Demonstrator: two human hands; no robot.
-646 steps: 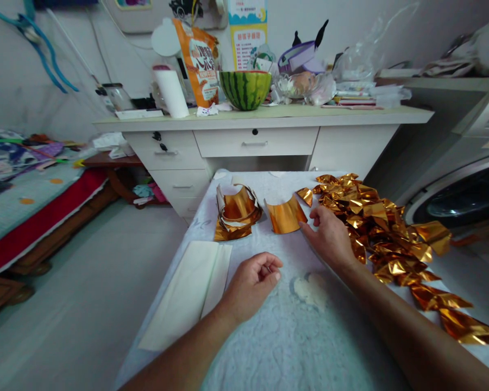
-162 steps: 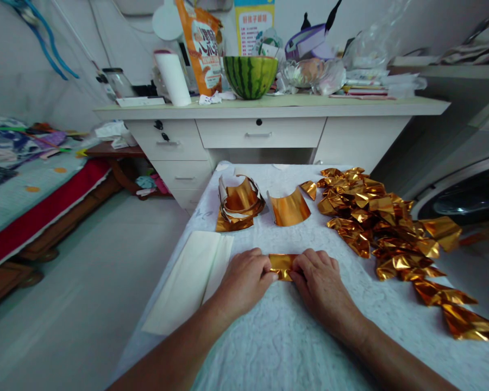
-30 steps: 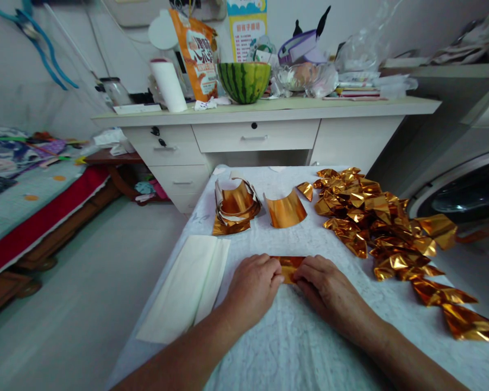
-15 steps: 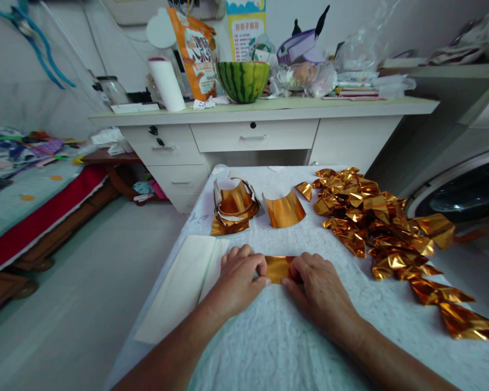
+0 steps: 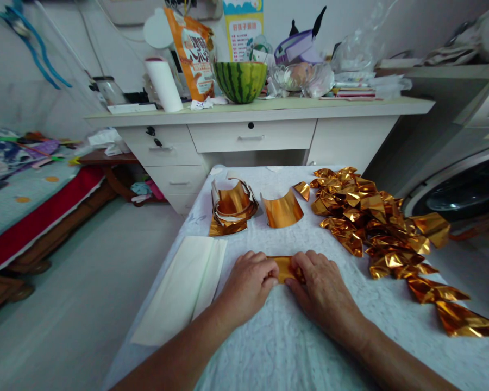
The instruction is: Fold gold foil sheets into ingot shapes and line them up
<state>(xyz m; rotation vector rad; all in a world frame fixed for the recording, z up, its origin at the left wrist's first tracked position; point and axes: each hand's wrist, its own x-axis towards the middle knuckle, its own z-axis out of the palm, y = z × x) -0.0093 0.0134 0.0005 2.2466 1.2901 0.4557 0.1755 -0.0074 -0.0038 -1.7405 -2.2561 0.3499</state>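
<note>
A small sheet of gold foil paper (image 5: 285, 267) lies on the cloth-covered table between my two hands. My left hand (image 5: 252, 279) grips its left side, fingers curled with the thumb against them. On the other side my right hand (image 5: 320, 282) pinches the sheet's right end between thumb and fingers. Beyond them stand a curved gold sheet (image 5: 283, 210) and a stack of curled gold sheets (image 5: 233, 205). Folded gold foil pieces (image 5: 358, 212) are heaped along the table's right side. White paper sheets (image 5: 179, 290) lie left of my left hand.
Behind the table is a white desk (image 5: 252, 136) bearing a watermelon half (image 5: 240, 81), an orange bag (image 5: 193, 60) and a paper roll (image 5: 163, 84). A washing machine (image 5: 464, 179) stands at the right, a bed (image 5: 36, 212) at the left.
My left hand has slid right along the gold sheet, closer to my right hand, so less of the sheet shows between them. My right hand has barely moved.
</note>
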